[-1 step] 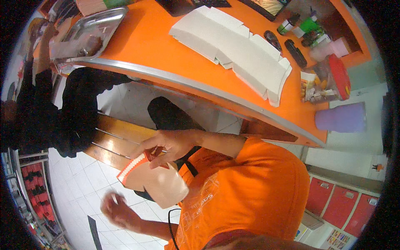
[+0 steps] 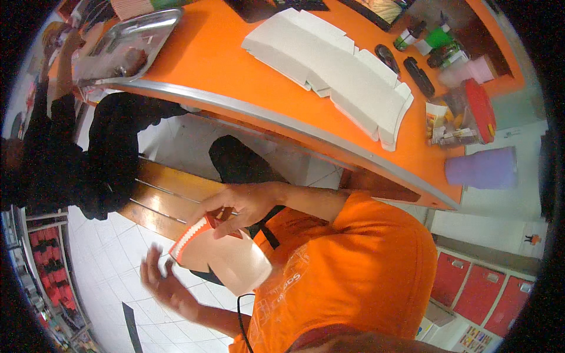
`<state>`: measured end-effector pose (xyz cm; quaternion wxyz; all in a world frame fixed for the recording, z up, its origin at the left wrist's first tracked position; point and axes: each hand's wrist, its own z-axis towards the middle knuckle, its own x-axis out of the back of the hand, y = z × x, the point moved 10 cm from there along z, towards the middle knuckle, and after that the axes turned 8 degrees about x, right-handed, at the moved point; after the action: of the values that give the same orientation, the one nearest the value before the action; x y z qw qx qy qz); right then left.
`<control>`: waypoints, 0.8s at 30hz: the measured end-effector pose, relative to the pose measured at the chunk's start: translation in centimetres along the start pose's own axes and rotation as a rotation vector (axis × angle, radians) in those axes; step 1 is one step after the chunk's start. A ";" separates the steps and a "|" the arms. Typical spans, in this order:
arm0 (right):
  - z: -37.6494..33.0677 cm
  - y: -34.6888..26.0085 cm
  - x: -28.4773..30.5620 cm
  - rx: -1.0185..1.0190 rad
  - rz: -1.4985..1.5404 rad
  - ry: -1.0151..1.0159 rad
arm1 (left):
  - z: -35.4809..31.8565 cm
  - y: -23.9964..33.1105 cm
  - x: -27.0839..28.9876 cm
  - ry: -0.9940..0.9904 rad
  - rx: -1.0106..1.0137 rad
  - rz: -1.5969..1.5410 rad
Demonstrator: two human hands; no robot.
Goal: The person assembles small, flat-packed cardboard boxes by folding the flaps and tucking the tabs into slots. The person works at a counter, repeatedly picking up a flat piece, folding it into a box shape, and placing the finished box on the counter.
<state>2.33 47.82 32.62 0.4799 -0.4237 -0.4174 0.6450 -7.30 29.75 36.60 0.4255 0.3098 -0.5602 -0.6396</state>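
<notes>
My right hand (image 2: 244, 206) is closed on a paper food carton (image 2: 232, 256), pinching it near its rim. The carton is off-white, with a red-orange band edged by a white scalloped strip. Its pale curved face tips down toward my orange shirt. My left hand (image 2: 169, 285) is a little blurred, below and left of the carton, apart from it. Its fingers are spread and nothing is in them. On the orange table (image 2: 206, 53) beyond lies a long overlapping row of white cardboard pieces (image 2: 329, 73).
A metal tray (image 2: 159, 35) stands at the table's far left, near a person in black clothes (image 2: 115, 141). A wooden bench (image 2: 159, 188) is below. Toward the right are a red-lidded jar (image 2: 465, 117), a purple cup (image 2: 482, 167), several bottles (image 2: 409, 35) and red lockers (image 2: 485, 288).
My left hand has risen slightly and spread its fingers. The carton in my right hand has shifted a little to the right.
</notes>
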 end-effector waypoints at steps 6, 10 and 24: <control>-0.5 1.4 -0.9 -0.055 0.000 -0.007 | -2.2 -7.8 -3.4 -0.184 0.270 0.040; -0.8 4.8 0.4 -0.182 0.126 0.072 | -1.1 -8.0 -4.5 -0.218 0.256 -0.084; -4.0 7.3 1.6 -0.130 0.086 0.271 | -4.2 -10.3 -5.7 -0.101 0.433 0.037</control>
<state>3.92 48.50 24.35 0.4755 -0.5545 -0.3712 0.5732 -3.11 33.08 25.33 0.3319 0.3513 -0.7107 -0.5113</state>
